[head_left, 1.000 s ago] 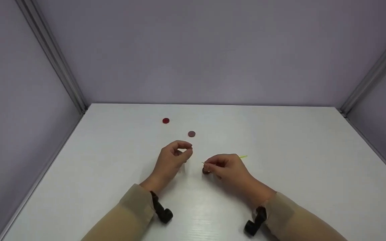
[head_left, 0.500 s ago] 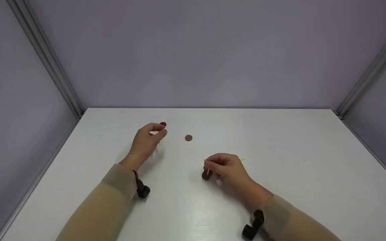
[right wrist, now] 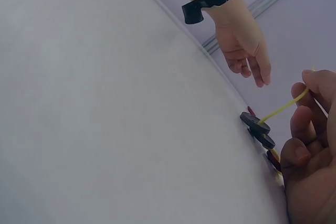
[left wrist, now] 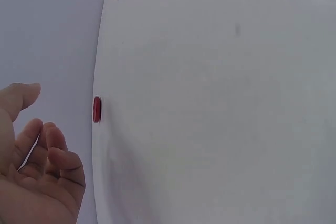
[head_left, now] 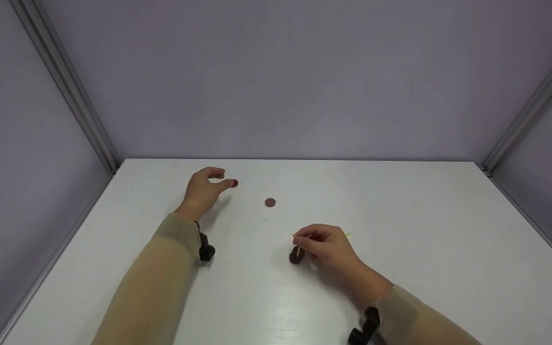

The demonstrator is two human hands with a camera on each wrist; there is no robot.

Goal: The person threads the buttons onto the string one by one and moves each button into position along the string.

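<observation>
My left hand [head_left: 219, 179] reaches toward the far left of the white table [head_left: 400, 268], fingers loosely curled and holding nothing. A red disc [head_left: 234, 183] lies just off its fingertips; the left wrist view shows a gap between the red disc [left wrist: 97, 109] and the hand [left wrist: 39, 166]. A brown disc [head_left: 270, 202] lies further right. My right hand [head_left: 310, 239] pinches a thin yellow cord [right wrist: 281, 108]. Dark discs [head_left: 296, 256] are threaded on it and rest on the table, and they show as a short stack [right wrist: 258, 128] in the right wrist view.
Grey booth walls close the table in on three sides, with metal corner posts [head_left: 65, 86] at the back left and back right. Black wrist straps [head_left: 205, 250] sit on both beige sleeves.
My left hand has moved from the table's middle out to the far left, up to the red disc. The right hand has stayed put with the cord, and the dark discs hang a little lower.
</observation>
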